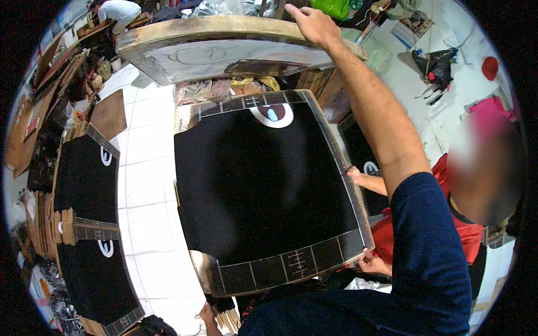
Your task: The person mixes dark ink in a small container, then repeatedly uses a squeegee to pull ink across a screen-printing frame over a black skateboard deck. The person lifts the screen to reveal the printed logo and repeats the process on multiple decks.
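Observation:
Beyond the board, my right hand [317, 27] is closed over the far rail of a wooden screen-printing frame [224, 27], its thumb stretched along the wood. The frame stands tilted up on edge, its pale mesh facing me. Before it lies a black fabric panel [252, 185] on a flat board, with dark marked strips along the near and far edges. A white-ringed eye print [273, 116] shows near the far edge. My left hand [208, 317] is low, just off the board's near left corner, fingers curled; what it grips is hidden.
A co-worker in a red shirt [462, 235] has both hands on the board's right edge. More black panels [87, 179] with eye prints lie on boards at left, beyond a white tiled strip [145, 190]. A black plastic bag [436, 67] sits at far right. Another person [119, 11] bends at far left.

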Demonstrator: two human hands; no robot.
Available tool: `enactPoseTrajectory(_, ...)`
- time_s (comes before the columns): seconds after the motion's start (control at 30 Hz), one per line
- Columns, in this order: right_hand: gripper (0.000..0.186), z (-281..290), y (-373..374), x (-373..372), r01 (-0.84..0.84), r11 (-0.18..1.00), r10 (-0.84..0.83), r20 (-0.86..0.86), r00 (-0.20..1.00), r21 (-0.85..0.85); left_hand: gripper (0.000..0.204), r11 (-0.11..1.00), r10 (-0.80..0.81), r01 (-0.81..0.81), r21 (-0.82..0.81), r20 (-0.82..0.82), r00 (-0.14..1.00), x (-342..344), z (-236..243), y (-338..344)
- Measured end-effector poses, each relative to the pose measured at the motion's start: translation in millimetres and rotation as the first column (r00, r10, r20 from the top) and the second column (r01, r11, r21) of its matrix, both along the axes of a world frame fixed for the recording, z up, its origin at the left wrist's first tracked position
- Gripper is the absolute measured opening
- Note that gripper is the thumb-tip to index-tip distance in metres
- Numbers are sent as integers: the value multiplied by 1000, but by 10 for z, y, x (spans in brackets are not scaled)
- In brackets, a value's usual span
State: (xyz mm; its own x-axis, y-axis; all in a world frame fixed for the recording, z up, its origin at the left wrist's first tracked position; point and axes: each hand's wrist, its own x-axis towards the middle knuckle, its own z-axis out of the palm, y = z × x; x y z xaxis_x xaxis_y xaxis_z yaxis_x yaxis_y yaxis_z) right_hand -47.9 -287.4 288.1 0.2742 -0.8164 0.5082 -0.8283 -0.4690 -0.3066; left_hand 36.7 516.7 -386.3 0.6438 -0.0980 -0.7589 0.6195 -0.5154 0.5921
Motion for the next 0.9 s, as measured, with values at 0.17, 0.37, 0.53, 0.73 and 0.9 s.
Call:
enactPoseTrajectory(0.17, 77, -69, -170, -42, 40, 999, -43, -103, 994, -31, 48, 935, -335, 355, 13, 363, 870, -242, 225, -62)
enactPoseTrajectory(0.37, 70, -4, -36, -27, -9, 1000, 9, -14, 1000, -10, 53, 901, -420, 250, 356, 562, 713, -354, 251, -72)
enactPoseTrajectory(0.53, 70, 20, 49, 14, -42, 999, 42, -19, 999, -25, 42, 754, -578, 327, 570, 338, 743, -200, 362, -54)
enactPoseTrajectory(0.73, 68, 51, 24, 12, -18, 999, 18, -5, 1000, -45, 15, 490, -781, -90, 867, 483, 397, 1301, 1543, -632)
enactPoseTrajectory(0.9, 63, 135, 31, 55, -32, 999, 32, 1, 999, -31, 30, 510, -802, -417, 753, 591, 87, 2249, 3596, 109)
